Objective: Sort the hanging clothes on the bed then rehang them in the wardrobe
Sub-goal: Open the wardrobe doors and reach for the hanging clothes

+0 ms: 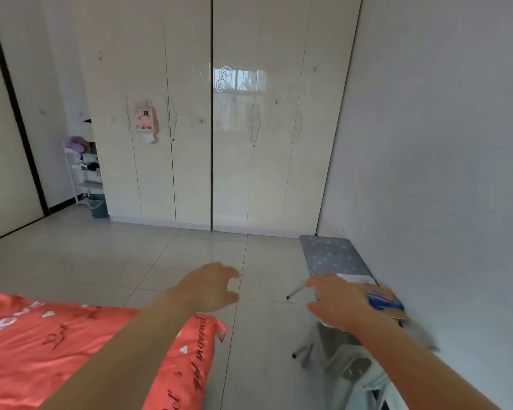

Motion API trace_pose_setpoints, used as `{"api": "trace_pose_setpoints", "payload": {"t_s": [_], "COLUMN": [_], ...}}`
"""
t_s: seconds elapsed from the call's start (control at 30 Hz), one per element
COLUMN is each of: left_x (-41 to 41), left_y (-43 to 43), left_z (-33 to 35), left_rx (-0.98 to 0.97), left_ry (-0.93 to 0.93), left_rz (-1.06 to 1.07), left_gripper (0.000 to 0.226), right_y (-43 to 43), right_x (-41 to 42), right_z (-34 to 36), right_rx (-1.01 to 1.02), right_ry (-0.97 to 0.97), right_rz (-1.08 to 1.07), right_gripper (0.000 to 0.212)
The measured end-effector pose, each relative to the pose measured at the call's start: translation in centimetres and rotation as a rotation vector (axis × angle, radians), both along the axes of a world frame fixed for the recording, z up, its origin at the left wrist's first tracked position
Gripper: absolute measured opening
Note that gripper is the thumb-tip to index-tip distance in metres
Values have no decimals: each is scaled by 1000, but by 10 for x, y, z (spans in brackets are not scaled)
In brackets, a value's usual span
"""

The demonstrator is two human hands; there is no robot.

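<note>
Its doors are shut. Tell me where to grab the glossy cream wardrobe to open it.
Take the slim wavy vertical handle on the glossy cream wardrobe, right of the centre gap. Come from the front, fingers wrapping it sideways: the doors look shut flush, so it seems the only hold.

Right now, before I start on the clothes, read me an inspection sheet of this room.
surface: bed with coral printed quilt, lower left; no clothes on the visible part.
job's things: wardrobe, doors all closed; hanging clothes: nothing seen.
clutter: dotted folding table by the right wall, blue packet on its near end; shelf rack and teal bin left of the wardrobe.
grips: left hand open, empty, over the floor; right hand open, empty, above the table.
cables: nothing seen.
surroundings: tiled floor; plain wall on the right.
</note>
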State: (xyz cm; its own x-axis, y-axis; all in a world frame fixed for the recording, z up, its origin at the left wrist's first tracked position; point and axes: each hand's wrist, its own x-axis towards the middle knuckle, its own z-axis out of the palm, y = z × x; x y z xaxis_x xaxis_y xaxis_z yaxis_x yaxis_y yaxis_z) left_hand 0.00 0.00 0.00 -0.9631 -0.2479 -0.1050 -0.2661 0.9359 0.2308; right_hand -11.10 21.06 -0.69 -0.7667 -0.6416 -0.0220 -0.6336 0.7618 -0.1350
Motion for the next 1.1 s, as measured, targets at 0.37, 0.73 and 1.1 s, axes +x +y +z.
{"api": "trace_pose_setpoints", "payload": {"t_s": [0.37,0.73,1.1], "left_x": [-154,-318,-452], "left_y": [-85,-143,-230], "left_z": [11,21,5], "left_rx": [1,5,47], "left_ry": [-11,-37,-58], "left_rz": [-2,88,107], "left_gripper": [54,55,55], "right_y": [-90,-162,-255], "right_x": [-155,-332,-469], "right_z": [-2,4,-14], "right_rx": [-105,-57,-49], "right_ry": [-62,-93,-161], "right_rz": [6,118,155], "right_gripper": [46,51,50]}}
